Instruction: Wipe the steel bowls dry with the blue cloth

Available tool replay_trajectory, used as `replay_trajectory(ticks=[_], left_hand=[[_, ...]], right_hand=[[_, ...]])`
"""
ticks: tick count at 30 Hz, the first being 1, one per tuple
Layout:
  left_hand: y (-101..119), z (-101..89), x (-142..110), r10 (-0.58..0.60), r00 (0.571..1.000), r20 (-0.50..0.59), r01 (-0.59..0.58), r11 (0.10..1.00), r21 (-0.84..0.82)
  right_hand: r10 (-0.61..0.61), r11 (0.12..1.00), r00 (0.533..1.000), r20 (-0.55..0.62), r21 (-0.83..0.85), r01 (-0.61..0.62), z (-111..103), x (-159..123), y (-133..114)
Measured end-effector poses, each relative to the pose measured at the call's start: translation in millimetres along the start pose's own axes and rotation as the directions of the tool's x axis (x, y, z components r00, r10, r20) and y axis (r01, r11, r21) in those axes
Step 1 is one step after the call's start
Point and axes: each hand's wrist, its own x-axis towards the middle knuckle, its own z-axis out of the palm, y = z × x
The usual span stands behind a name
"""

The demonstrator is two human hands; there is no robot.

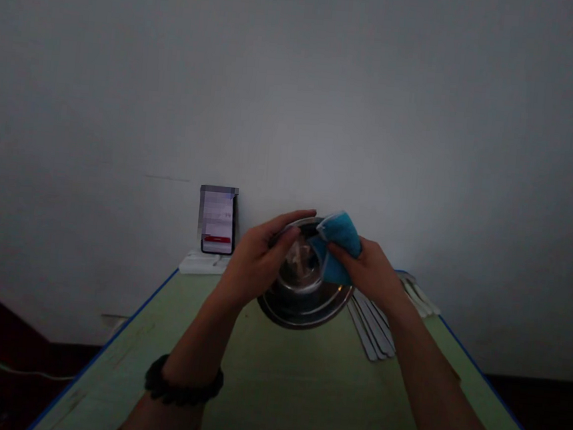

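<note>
A shiny metal bowl [302, 313] is between my two hands over the table, its inside facing me. My left hand [260, 259] grips its left rim, thumb on the inner side and fingers reaching along the far edge. In my right hand [367, 269] is a folded blue cloth [341, 236], pinched under the thumb. The cloth lies against the right inner side of the bowl. My right fingers are mostly hidden behind the cloth.
A phone [218, 219] with a lit screen leans on the wall [297, 95], on a white stand [202, 263]. Several flat grey strips [371, 329] lie right of the bowl, and pale strips [420, 297] farther right. The green table [310, 404] has blue edging.
</note>
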Motion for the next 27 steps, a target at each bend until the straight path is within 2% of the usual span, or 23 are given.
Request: replay_trajectory(ticks=[2,3,4,6,8,10,12,14,16,17,19,22,24,27], left_hand=[[-4,2.5,0,0.050,0.987,-0.150,-0.046,0.999,0.025],[-6,4.6,1,0.072,0.967,-0.245,-0.065,0.997,0.035],[-7,7.3,1,0.092,0.934,-0.345,-0.081,0.996,0.047],[-7,14.1,1,0.132,0.847,-0.515,-0.114,0.991,0.066],[-7,20.5,0,0.157,0.781,-0.605,-0.151,0.987,0.062],[-7,23.7,1,0.140,0.772,-0.620,-0.162,0.987,0.021],[-9,22.1,2,0.078,0.810,-0.582,-0.131,0.990,-0.050],[-11,16.5,3,0.020,0.880,-0.474,-0.059,0.996,-0.067],[-13,9.7,3,-0.008,0.946,-0.324,0.012,1.000,0.010],[-13,6.5,3,-0.015,0.964,-0.265,0.034,0.997,0.067],[-13,1.6,3,-0.022,0.983,-0.183,0.049,0.988,0.144],[-12,-2.9,1,-0.022,0.998,-0.056,0.030,0.989,0.146],[-12,-5.0,0,-0.018,0.999,0.042,0.012,0.991,0.136],[-12,-6.9,-1,-0.018,0.991,0.130,-0.003,0.987,0.159]], right_hand=[[0.057,0.997,0.995,-0.077,0.051,-0.053,7,0,-1],[0.102,0.989,0.989,-0.108,0.115,-0.089,11,0,0],[0.153,0.970,0.981,-0.116,0.206,-0.127,15,-1,0],[0.239,0.886,0.970,-0.053,0.421,-0.195,24,-2,2],[0.274,0.791,0.961,0.043,0.558,-0.250,30,-3,4],[0.269,0.791,0.961,0.063,0.554,-0.258,31,-3,7],[0.244,0.874,0.970,-0.019,0.439,-0.211,26,-2,9],[0.185,0.949,0.975,-0.122,0.280,-0.145,18,-1,9],[0.121,0.985,0.979,-0.166,0.146,-0.097,9,0,8],[0.092,0.992,0.982,-0.162,0.094,-0.078,5,0,8],[0.039,0.999,0.993,-0.111,0.024,-0.037,0,-1,7],[-0.015,1.000,0.999,0.029,0.011,0.014,-5,-1,8],[-0.036,0.999,0.994,0.100,0.019,0.034,-7,-2,9],[-0.073,0.996,0.984,0.160,-0.034,0.079,-11,-3,9]])
